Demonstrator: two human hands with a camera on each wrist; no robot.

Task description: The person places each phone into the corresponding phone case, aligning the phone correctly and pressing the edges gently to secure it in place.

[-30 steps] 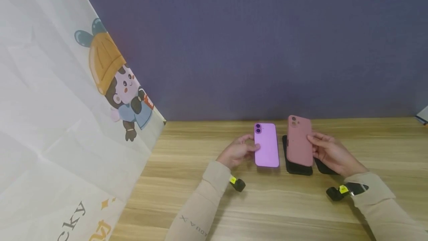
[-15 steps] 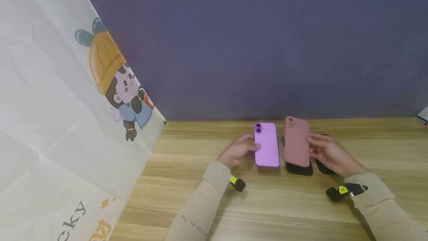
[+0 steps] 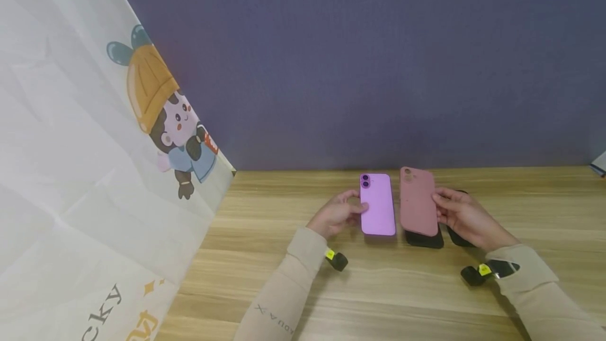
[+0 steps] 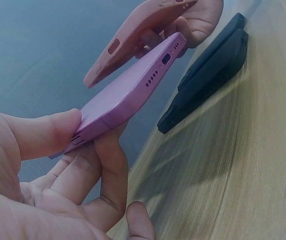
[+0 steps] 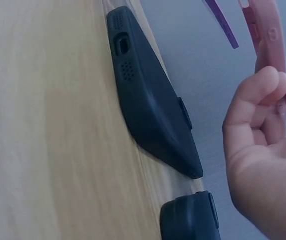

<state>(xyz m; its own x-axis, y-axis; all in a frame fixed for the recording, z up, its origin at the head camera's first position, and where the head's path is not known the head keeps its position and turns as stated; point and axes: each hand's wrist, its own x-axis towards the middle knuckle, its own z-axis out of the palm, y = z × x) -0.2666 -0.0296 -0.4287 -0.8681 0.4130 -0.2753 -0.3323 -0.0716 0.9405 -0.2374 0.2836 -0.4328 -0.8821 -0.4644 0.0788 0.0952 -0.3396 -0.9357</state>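
Observation:
My left hand (image 3: 336, 213) pinches a light purple phone (image 3: 377, 204) by its left edge, thumb on the back and fingers underneath. The phone is raised off the table, its two camera lenses at the top left and its charging port end showing in the left wrist view. To its right, my right hand (image 3: 466, 217) pinches a pink phone case (image 3: 418, 201) by the right edge. The case is held up, back outward, with a camera cutout at the top left. A narrow gap separates the phone and the case in the head view.
Two black phone cases lie on the wooden table, one (image 3: 425, 240) partly behind the pink case and the other (image 3: 459, 237) partly behind my right hand. Whether they hold phones I cannot tell. A dark blue panel (image 3: 379, 67) stands behind; a white printed sheet (image 3: 94, 172) is at left.
My right hand has shifted the pink case slightly left, toward the purple phone, and the case stands a little straighter. My left hand and the phone look almost unmoved.

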